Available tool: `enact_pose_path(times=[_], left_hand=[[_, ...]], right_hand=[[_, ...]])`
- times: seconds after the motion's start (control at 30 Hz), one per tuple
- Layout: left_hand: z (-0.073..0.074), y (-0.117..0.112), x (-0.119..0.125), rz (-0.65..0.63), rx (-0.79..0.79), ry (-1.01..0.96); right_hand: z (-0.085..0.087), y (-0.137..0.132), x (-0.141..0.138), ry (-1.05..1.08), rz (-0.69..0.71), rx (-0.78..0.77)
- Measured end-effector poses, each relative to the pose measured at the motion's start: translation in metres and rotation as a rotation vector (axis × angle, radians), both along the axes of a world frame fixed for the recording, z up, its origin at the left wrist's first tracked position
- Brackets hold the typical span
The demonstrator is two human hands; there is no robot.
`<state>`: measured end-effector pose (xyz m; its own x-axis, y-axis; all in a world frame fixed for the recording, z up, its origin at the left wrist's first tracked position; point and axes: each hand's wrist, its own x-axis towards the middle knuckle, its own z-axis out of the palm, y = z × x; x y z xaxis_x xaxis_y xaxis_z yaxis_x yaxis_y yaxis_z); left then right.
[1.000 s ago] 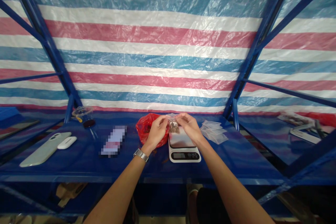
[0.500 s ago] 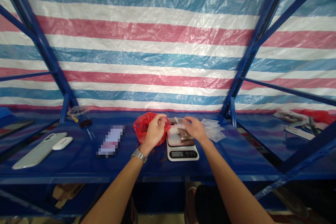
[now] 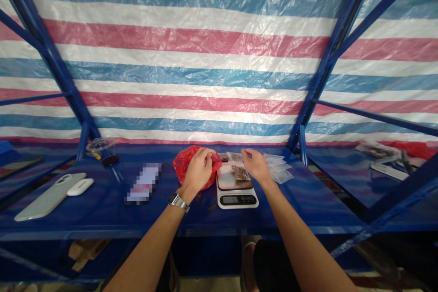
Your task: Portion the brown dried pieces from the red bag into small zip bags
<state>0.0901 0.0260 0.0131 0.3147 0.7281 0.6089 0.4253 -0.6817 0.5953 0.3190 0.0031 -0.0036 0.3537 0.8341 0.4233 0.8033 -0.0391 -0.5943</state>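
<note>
**Left hand (image 3: 199, 171) clutching a red plastic bag (image 3: 185, 166), right hand (image 3: 256, 166) hovering beside a white digital kitchen scale (image 3: 237, 200)**
The hands are apart: the left is gripping the crumpled bag's upper edge just left of the scale, while the right is curving loosely over the scale's upper right corner, near a pile of small clear plastic bags (image 3: 279, 169). A clear bag of brown pieces (image 3: 240, 173) is lying on the scale's platform at frame centre. A silver link wristwatch (image 3: 178, 202) is circling the left wrist, and a blue steel shelf (image 3: 301, 219) is bearing everything.
</note>
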Motion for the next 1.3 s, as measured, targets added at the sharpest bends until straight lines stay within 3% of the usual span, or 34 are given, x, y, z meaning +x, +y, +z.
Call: enact_pose_path(times=[0.33, 0.8, 0.97, 1.1, 1.3], left_hand=[[0.0, 0.001, -0.001, 0.004, 0.013, 0.017], [0.002, 0.001, -0.004, 0.037, 0.015, 0.033], [0.001, 0.002, -0.004, 0.036, 0.013, 0.02], [0.0, 0.002, -0.004, 0.023, 0.012, 0.012], [-0.006, -0.011, 0.013, 0.046, 0.016, 0.053]], right_hand=[[0.003, -0.008, -0.003, -0.065, -0.042, -0.102], [-0.006, -0.009, 0.001, -0.065, -0.042, -0.238], [-0.011, -0.005, 0.004, 0.01, -0.02, -0.243], [-0.018, 0.0, 0.008, 0.203, -0.008, -0.163], [-0.015, 0.005, 0.009, 0.423, 0.067, -0.092]])
